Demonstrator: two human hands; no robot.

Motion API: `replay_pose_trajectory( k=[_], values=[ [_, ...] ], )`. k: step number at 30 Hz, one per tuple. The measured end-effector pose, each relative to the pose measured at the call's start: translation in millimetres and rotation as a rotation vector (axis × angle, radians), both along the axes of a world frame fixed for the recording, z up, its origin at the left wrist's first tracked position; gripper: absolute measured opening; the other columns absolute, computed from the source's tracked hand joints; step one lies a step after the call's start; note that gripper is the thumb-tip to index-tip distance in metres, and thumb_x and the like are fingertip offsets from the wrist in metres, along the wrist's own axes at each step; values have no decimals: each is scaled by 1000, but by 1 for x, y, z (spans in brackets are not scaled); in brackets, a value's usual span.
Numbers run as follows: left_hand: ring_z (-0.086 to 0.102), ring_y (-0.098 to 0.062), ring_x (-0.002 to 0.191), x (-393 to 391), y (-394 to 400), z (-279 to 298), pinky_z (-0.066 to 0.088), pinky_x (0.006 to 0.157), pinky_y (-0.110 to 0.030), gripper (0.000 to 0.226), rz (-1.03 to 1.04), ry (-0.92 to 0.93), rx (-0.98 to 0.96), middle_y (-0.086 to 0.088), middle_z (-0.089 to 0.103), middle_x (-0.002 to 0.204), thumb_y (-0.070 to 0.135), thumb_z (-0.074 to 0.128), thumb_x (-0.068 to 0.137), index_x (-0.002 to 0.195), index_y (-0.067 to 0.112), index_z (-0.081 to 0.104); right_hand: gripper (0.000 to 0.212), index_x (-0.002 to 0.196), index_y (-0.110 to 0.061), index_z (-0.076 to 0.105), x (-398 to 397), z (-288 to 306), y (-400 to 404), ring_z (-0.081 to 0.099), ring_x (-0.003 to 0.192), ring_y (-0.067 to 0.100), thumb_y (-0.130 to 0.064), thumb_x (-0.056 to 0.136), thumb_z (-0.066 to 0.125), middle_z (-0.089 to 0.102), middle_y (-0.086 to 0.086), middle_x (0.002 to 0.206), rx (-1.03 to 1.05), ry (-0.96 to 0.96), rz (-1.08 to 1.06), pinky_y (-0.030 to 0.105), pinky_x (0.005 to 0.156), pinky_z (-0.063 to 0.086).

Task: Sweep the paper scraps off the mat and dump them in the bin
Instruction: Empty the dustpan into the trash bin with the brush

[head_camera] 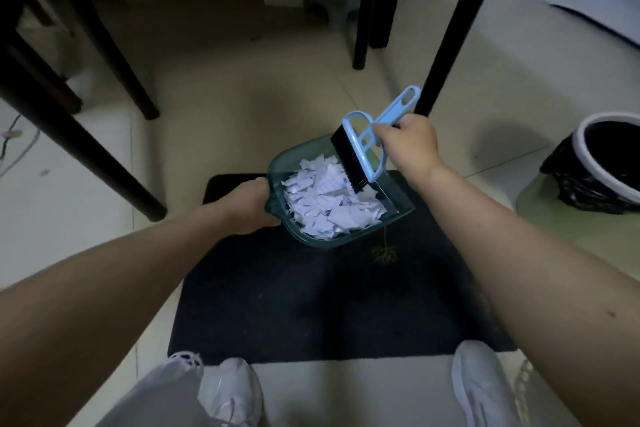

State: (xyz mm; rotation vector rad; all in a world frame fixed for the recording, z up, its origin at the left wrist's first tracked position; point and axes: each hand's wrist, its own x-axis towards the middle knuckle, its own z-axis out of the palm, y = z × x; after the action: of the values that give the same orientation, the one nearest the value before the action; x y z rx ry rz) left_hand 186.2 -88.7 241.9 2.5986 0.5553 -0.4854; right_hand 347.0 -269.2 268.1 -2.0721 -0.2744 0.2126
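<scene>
From the head view: left hand (249, 206) wrapped around the handle end of a translucent green dustpan (398, 208), held just above the dark mat (311, 305) with its open lip turned toward the right and a little low, apparently so the load sits back in the pan rather than sliding out. Paper scraps (329, 204) heaped inside the pan, pale and torn, none visible loose on the mat. Right hand (405, 146) clenched on the blue handle of a small hand brush (360, 149), black bristles angled down onto the far edge of the heap, likely to pin the light scraps against draught or tipping. Bin (581, 149), black-lined with a white rim, standing on the tiled floor (242, 97) well to the right of the mat, mouth open and unobstructed. Sweeping judged finished; carrying across and tipping not yet done.
</scene>
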Motion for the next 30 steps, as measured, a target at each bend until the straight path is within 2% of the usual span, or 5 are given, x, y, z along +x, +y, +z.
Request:
replay_pose_trajectory(
  k=[5,14,20,25,30],
  values=[
    [57,-20,93,53,-41,29,41,74,-23,38,-86,-10,6,-4,61,105,24,73,81,110,9,54,25,70,-15,65,43,25,-58,66,72,24,-33,86,60,68,2,72,57,23,-28,48,79,56],
    [53,-16,89,179,-161,56,37,74,-20,29,-265,-82,16,-5,61,103,24,71,83,105,8,60,30,62,-17,64,123,43,-205,60,62,17,-37,84,61,68,-1,69,197,-4,-311,44,74,54],
    [48,-14,88,259,-239,66,35,73,-23,32,-329,-139,36,-2,51,95,20,70,85,111,8,56,23,71,-16,61,165,49,-291,51,42,0,-29,91,59,63,-1,68,315,-39,-448,16,46,42],
    [48,-15,83,309,-280,72,35,55,-20,24,-351,-161,157,2,49,75,21,65,88,74,15,47,17,76,-19,64,182,44,-344,52,51,5,-25,91,60,63,-1,71,415,-44,-563,13,49,45],
    [48,-16,82,353,-310,63,35,54,-22,19,-379,-179,294,3,43,67,20,62,88,77,12,49,11,87,-13,66,199,30,-376,55,55,7,-23,90,63,66,0,76,492,-19,-638,15,52,46]
  ],
)
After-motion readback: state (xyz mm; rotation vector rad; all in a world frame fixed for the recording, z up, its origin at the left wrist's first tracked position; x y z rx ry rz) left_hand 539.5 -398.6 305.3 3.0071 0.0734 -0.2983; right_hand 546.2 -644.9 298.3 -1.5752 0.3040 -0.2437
